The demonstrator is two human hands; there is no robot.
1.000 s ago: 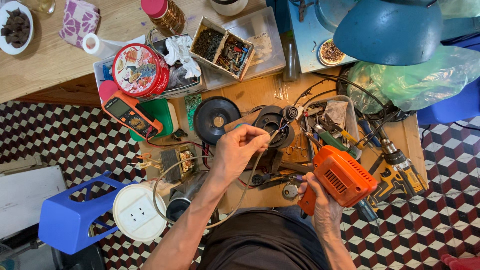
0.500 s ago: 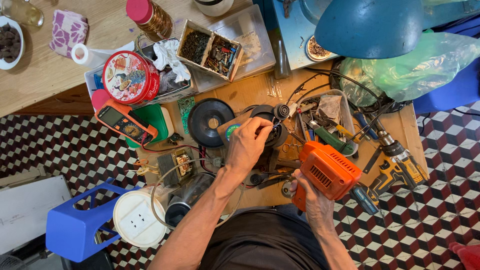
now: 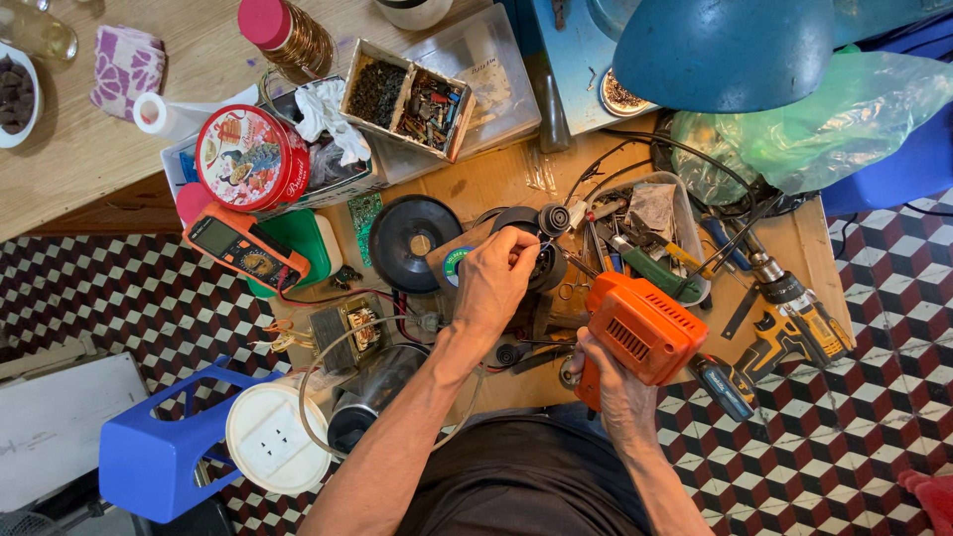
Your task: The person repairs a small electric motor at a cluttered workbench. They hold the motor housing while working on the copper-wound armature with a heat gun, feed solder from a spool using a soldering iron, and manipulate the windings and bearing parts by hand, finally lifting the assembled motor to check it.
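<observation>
- Since the earlier frames, left hand (image 3: 496, 283) has gone forward from the bench middle to the black spool (image 3: 544, 260); orange drill (image 3: 640, 328) has shifted slightly left.
- Left hand: fingers pinched on a thin wire at the spool's top edge, thumb and forefinger closed together; palm lies over the spool's left side.
- Right hand (image 3: 611, 387): fingers wrapped tight round the drill's handle at the bench's near edge.
- Drill: one orange body, long axis running lower left to upper right, nose end toward the grey tray (image 3: 685, 223); chuck itself not discernible.
- Spool: one, sits mid-bench, just right of one black disc (image 3: 412, 238).
- Count, left side: one orange multimeter (image 3: 243, 248), one round red tin (image 3: 251, 157), one white socket reel (image 3: 276, 442), one blue stool (image 3: 159, 457).
- Count, right side: one yellow drill (image 3: 794, 323), lying apart from the orange one, chuck pointing up-left.
</observation>
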